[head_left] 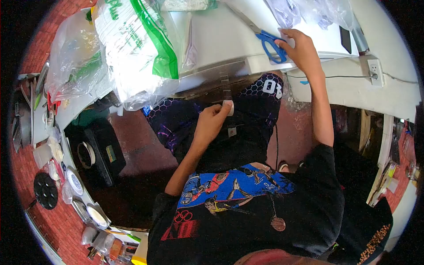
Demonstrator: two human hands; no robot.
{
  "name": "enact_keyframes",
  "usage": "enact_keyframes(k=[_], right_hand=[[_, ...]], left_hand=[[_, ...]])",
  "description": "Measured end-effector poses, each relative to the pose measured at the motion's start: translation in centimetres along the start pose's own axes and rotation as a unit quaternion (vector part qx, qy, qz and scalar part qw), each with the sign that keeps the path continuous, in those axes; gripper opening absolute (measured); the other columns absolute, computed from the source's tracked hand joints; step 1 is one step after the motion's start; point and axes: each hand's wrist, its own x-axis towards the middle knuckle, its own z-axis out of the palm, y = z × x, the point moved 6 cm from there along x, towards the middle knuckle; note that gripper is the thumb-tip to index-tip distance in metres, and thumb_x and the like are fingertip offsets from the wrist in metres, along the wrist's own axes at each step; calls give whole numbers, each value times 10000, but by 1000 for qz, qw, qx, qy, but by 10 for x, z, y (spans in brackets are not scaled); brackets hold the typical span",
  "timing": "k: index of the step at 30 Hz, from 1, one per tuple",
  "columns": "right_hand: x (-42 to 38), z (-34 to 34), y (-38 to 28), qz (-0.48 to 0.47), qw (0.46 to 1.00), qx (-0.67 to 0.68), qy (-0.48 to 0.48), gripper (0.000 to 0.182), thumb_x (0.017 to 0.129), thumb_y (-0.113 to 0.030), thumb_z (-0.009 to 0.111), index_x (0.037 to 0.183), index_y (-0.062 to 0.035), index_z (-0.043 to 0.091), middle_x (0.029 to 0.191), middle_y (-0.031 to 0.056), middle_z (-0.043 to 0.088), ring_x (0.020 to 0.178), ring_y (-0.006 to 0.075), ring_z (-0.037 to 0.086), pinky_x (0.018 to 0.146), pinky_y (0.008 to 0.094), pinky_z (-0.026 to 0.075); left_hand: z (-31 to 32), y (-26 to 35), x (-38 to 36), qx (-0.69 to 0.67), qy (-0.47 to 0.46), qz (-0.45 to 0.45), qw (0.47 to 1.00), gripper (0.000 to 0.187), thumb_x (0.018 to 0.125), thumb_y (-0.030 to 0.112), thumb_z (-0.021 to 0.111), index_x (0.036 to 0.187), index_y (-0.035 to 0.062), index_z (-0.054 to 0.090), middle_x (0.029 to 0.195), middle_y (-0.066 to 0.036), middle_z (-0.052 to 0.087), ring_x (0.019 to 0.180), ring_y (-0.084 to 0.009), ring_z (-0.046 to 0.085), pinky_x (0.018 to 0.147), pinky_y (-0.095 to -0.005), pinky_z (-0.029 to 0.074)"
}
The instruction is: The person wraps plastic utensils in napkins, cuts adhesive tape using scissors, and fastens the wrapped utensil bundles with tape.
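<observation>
My right hand (301, 49) is at the table's front right, its thumb and fingers closed on the blue handles of a pair of scissors (269, 42). The blades point away toward the back left and lie close over the white tabletop. Low in front of my lap, my left hand (211, 121) pinches a small white piece (228, 108) between thumb and fingers; its exact kind does not show. Just above that piece, a narrow strip with marks (225, 84) runs up toward the table edge.
Bulky plastic bags, one with green print (137, 48), cover the table's left side. Clear plastic (327, 13) and a dark phone-like object (345, 39) lie at the right. A wall outlet (375, 73) has a cord plugged in. A black case (104, 152) stands below left.
</observation>
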Motion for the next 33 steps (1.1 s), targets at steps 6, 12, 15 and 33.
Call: enact_keyframes(k=[6, 12, 15, 33], right_hand=[[-18, -17, -27, 80, 996, 45, 23, 420, 772, -295, 800, 1039, 12, 696, 981, 179, 665, 868, 328, 654, 790, 397, 518], [-31, -7, -35, 86, 996, -6, -32, 406, 778, -263, 784, 1065, 11, 697, 1070, 157, 655, 918, 338, 651, 797, 399, 516], [-38, -3, -27, 88, 996, -11, -18, 421, 778, -239, 779, 1097, 20, 691, 1088, 175, 653, 958, 349, 650, 815, 407, 514], [-50, -37, 69, 375, 708, 490, -344, 250, 889, -78, 628, 1090, 48, 549, 814, 45, 578, 565, 56, 441, 475, 192, 362]], left_hand=[[-7, 10, -13, 18, 55, 38, 998, 551, 931, 477, 569, 847, -57, 674, 692, -155, 604, 665, -243, 543, 648, -373, 427], [-1, 7, -9, 33, 43, 69, 996, 516, 938, 463, 574, 824, -25, 699, 838, -143, 617, 844, -282, 523, 791, -400, 414], [2, 6, -8, 44, 28, 60, 997, 518, 936, 471, 577, 840, -20, 710, 869, -133, 620, 884, -284, 523, 815, -401, 416], [3, -1, -9, 28, 39, 46, 998, 527, 949, 471, 565, 878, -35, 691, 912, -134, 638, 917, -287, 533, 849, -401, 422]])
